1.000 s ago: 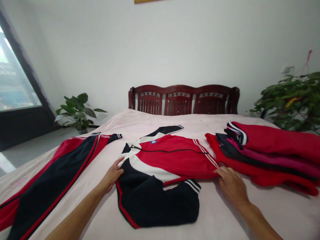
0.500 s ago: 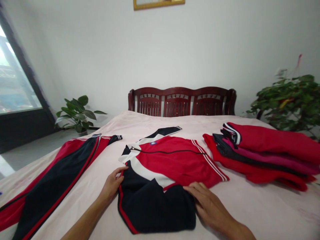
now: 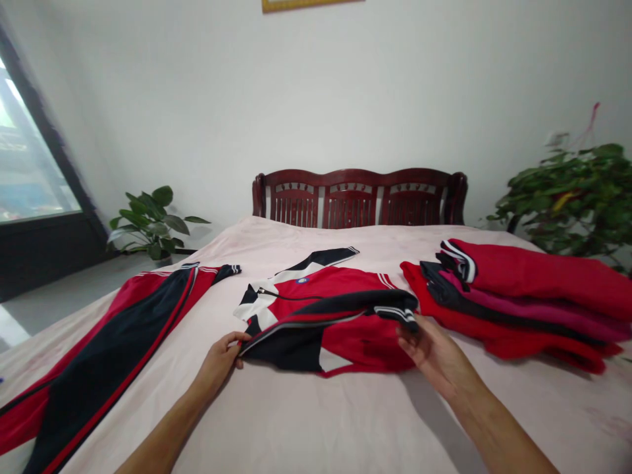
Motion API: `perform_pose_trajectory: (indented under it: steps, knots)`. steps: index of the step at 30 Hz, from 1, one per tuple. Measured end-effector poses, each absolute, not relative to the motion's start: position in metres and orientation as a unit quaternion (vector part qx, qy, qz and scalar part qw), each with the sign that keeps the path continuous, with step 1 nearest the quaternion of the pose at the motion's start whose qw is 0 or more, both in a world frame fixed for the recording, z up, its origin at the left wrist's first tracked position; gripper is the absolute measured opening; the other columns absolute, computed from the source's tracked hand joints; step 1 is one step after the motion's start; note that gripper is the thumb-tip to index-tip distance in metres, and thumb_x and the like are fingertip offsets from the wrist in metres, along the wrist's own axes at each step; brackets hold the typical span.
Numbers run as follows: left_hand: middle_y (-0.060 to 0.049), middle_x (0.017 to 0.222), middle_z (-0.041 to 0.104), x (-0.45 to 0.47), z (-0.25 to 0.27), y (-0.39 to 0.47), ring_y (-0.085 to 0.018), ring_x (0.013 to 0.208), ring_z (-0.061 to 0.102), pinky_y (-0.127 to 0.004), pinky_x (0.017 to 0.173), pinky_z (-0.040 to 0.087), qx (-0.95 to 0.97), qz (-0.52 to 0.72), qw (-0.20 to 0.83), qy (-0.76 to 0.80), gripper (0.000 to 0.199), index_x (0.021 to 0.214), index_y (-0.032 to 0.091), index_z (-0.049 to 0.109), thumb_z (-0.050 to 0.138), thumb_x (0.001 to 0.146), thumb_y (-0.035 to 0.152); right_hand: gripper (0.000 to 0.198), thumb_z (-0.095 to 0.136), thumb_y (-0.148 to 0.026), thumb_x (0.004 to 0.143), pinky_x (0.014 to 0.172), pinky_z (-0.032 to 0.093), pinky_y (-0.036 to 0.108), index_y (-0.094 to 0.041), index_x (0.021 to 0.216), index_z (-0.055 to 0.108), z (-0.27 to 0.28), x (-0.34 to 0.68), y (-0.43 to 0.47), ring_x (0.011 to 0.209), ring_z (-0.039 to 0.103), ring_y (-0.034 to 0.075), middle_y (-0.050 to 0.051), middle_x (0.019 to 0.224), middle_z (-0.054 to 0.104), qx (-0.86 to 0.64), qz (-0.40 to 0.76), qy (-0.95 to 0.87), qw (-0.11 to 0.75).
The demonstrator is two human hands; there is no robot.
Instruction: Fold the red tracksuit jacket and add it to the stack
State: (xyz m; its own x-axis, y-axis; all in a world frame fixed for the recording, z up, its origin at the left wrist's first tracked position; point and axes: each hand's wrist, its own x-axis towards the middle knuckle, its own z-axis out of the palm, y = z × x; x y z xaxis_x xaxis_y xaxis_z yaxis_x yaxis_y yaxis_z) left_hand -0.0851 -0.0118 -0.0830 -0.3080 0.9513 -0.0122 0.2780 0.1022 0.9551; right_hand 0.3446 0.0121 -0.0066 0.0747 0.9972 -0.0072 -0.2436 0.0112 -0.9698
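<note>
Grip, left hand (image 3: 220,359): closed in a pinch on the near shoulder edge of the jacket (image 3: 340,280), thumb and fingers together on the dark cloth beside its red trim.
Grip, right hand (image 3: 439,355): fingers curled in at the striped cuff (image 3: 395,314) of the near sleeve (image 3: 291,336), holding it up at the hem end; the fingertips are blurred and partly behind cloth, so their exact hold is hard to make out.
Jacket: on the bed (image 3: 316,428), in front of the person, front upward, collar to the left and striped hem to the right; a round badge (image 3: 302,280) shows on the red chest, and the zip (image 3: 261,291) is drawn up near the collar.
Near sleeve: stretched between the two hands across the red front, its dark cloth covering part of the zip line.
Far sleeve (image 3: 320,258): spread out toward the headboard (image 3: 350,197), dark with a striped cuff.
Other clothing, left: a dark and red garment (image 3: 113,349) lies lengthwise on the bed, well apart from the jacket.
Stack, right: folded clothes (image 3: 543,270) in red, magenta and dark layers, just beside the jacket's hem.
Bed: pale pink cover, carved dark red wood at its head.
Plants: one leafy plant (image 3: 153,224) left of the bed, another bushy plant (image 3: 573,197) on the right.
Wall: plain and pale, with the lower edge of a gold frame (image 3: 313,5) at the top of the view.
</note>
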Motion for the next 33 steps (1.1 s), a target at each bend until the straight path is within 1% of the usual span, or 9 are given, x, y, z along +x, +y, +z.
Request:
perform_pose_trajectory:
  steps: [3, 6, 8, 11, 15, 20, 26, 29, 33]
  knots:
    - [-0.002, 0.074, 0.069, -0.089, -0.093, -0.01, -0.016, 0.057, 0.062, -0.031, 0.061, 0.052, 0.491, 0.512, 0.333, 0.621, 0.039, 0.1, 0.016, 0.067, 0.055, 0.071, 0.039, 0.039, 0.069, -0.039, 0.066, 0.085, 0.057, 0.041, -0.023, 0.101, 0.067, -0.044, 0.372, 0.035, 0.094, 0.07, 0.025, 0.009, 0.102, 0.075, -0.534, 0.472, -0.417, 0.564]
    - [-0.008, 0.104, 0.068, -0.092, -0.103, -0.006, -0.021, 0.082, 0.067, -0.035, 0.07, 0.057, 0.563, 0.496, 0.247, 0.613, 0.036, 0.1, 0.018, 0.07, 0.055, 0.069, 0.028, 0.043, 0.06, -0.019, 0.056, 0.098, 0.051, 0.044, -0.022, 0.097, 0.071, -0.079, 0.397, 0.037, 0.103, 0.068, 0.027, 0.008, 0.105, 0.075, -0.585, 0.333, -0.588, 0.448]
    - [-0.01, 0.119, 0.063, -0.092, -0.106, -0.004, -0.026, 0.104, 0.064, -0.04, 0.085, 0.057, 0.629, 0.454, 0.158, 0.611, 0.036, 0.101, 0.02, 0.072, 0.057, 0.069, 0.023, 0.053, 0.054, -0.013, 0.055, 0.104, 0.045, 0.044, -0.024, 0.104, 0.072, -0.091, 0.408, 0.032, 0.112, 0.064, 0.027, 0.006, 0.115, 0.073, -0.573, 0.196, -0.709, 0.36]
    - [-0.012, 0.132, 0.055, -0.089, -0.103, -0.001, -0.031, 0.12, 0.056, -0.051, 0.104, 0.048, 0.688, 0.385, 0.037, 0.614, 0.032, 0.108, 0.023, 0.073, 0.062, 0.077, 0.027, 0.045, 0.05, -0.013, 0.068, 0.097, 0.044, 0.044, -0.025, 0.106, 0.071, -0.091, 0.409, 0.023, 0.111, 0.062, 0.026, 0.004, 0.116, 0.072, -0.56, 0.004, -0.779, 0.283]
    - [-0.01, 0.138, 0.058, -0.087, -0.092, 0.002, -0.033, 0.138, 0.043, -0.052, 0.115, 0.037, 0.756, 0.332, -0.016, 0.565, 0.023, 0.1, 0.024, 0.073, 0.054, 0.091, 0.033, 0.025, 0.046, -0.014, 0.079, 0.083, 0.042, 0.039, -0.023, 0.088, 0.067, -0.08, 0.396, 0.02, 0.091, 0.064, 0.023, 0.003, 0.091, 0.071, -0.551, -0.111, -0.788, 0.25]
    - [-0.006, 0.118, 0.071, -0.098, -0.08, -0.014, -0.024, 0.114, 0.063, -0.037, 0.103, 0.048, 0.76, 0.303, 0.067, 0.571, 0.032, 0.112, 0.024, 0.067, 0.045, 0.098, 0.042, 0.015, 0.046, -0.015, 0.077, 0.079, 0.041, 0.034, -0.023, 0.078, 0.058, -0.063, 0.407, 0.007, 0.084, 0.06, 0.02, 0.002, 0.083, 0.064, -0.528, -0.109, -0.801, 0.26]
    - [0.0, 0.079, 0.067, -0.089, -0.059, -0.046, -0.017, 0.075, 0.064, -0.027, 0.073, 0.046, 0.79, 0.196, 0.115, 0.57, 0.041, 0.082, 0.024, 0.061, 0.031, 0.102, 0.044, 0.014, 0.045, -0.014, 0.059, 0.064, 0.045, 0.027, -0.024, 0.064, 0.055, -0.049, 0.433, -0.006, 0.069, 0.061, 0.017, -0.001, 0.071, 0.064, -0.553, 0.138, -0.807, 0.154]
    - [-0.001, 0.082, 0.067, -0.077, -0.055, -0.045, -0.018, 0.078, 0.065, -0.027, 0.074, 0.043, 0.788, 0.155, 0.123, 0.583, 0.043, 0.081, 0.024, 0.058, 0.025, 0.103, 0.039, 0.024, 0.042, -0.017, 0.066, 0.074, 0.051, 0.03, -0.025, 0.073, 0.064, -0.047, 0.423, -0.001, 0.079, 0.066, 0.019, 0.001, 0.079, 0.071, -0.56, 0.164, -0.784, 0.213]
    - [-0.002, 0.085, 0.07, -0.068, -0.058, -0.038, -0.021, 0.083, 0.068, -0.028, 0.07, 0.04, 0.743, 0.119, 0.093, 0.652, 0.036, 0.086, 0.025, 0.059, 0.033, 0.101, 0.044, 0.04, 0.041, -0.037, 0.087, 0.103, 0.046, 0.044, -0.022, 0.11, 0.071, -0.066, 0.398, 0.009, 0.115, 0.063, 0.027, 0.01, 0.12, 0.071, -0.565, -0.005, -0.786, 0.252]
